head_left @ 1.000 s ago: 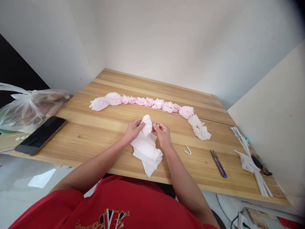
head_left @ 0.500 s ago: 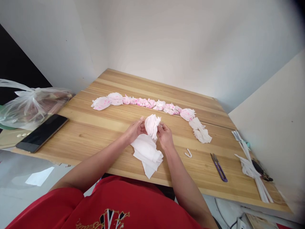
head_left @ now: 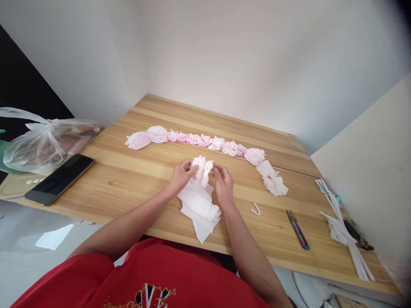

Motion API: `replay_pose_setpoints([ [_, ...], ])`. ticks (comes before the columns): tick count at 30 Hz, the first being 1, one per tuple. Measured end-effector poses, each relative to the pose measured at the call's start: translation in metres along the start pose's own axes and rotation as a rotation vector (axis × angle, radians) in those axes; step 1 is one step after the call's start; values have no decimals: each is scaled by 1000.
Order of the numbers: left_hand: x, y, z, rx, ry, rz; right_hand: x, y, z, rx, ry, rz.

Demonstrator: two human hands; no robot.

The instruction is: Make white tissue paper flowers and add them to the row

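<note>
Between my hands is a bunched piece of white tissue paper [head_left: 202, 170], its edges ruffled. My left hand [head_left: 183, 174] pinches it from the left, thumb in front. On the other side my right hand [head_left: 224, 179] has its thumb and fingers closed at the tissue's right edge. Just below lie flat white tissue sheets [head_left: 201, 207], loosely stacked near the table's front edge. Beyond my hands a curved row of crumpled pink-and-white tissue pieces [head_left: 194, 139] runs across the table, ending at the right in plain white ones [head_left: 272, 179].
On the wooden table [head_left: 128, 171], a short bent white strip [head_left: 255, 209] and purple-handled thread snips [head_left: 298, 229] lie to the right. White strips [head_left: 345, 235] sit by the right wall. At left are a phone [head_left: 59, 179] and a tied plastic bag [head_left: 48, 145].
The tissue has been turned and looks more crumpled. My left thumb has come round onto its front, and my right hand has shifted slightly toward its outer edge.
</note>
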State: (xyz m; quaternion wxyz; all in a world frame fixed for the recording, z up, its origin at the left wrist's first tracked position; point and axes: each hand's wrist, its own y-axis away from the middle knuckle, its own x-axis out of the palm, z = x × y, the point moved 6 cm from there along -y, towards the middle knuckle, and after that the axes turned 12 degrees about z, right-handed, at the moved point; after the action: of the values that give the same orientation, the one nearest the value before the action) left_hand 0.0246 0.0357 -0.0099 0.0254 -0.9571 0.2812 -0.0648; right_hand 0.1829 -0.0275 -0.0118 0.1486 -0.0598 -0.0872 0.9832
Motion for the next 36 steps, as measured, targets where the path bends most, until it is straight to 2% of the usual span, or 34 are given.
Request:
replay_pose_setpoints([
  [2, -4, -1, 0, 19, -17, -58, -1, 2, 6, -31, 24, 2],
  [4, -8, -2, 0, 37, -32, -113, 3, 5, 15, -80, 81, 68],
  [8, -13, -1, -1, 63, -55, -184, 17, 12, 31, -236, 337, 205],
  [12, -15, 0, -2, 91, -89, -206, 17, 17, 40, -372, 579, 66],
  [15, -15, 0, -3, 110, -117, -212, 16, 16, 36, -338, 548, 70],
  [18, -15, -1, -1, 109, -119, -203, 15, 13, 29, -239, 406, 131],
  [21, -11, 0, 1, 114, -108, -164, 15, 11, 26, -180, 313, 121],
  [28, 5, 6, -2, 134, -309, -32, 14, 8, 20, -132, 342, 41],
  [33, 6, 8, -7, 140, -242, 7, 13, 10, 23, -180, 417, 6],
  [36, 8, 9, -10, 151, -277, 42, 13, 11, 26, -217, 461, -12],
])
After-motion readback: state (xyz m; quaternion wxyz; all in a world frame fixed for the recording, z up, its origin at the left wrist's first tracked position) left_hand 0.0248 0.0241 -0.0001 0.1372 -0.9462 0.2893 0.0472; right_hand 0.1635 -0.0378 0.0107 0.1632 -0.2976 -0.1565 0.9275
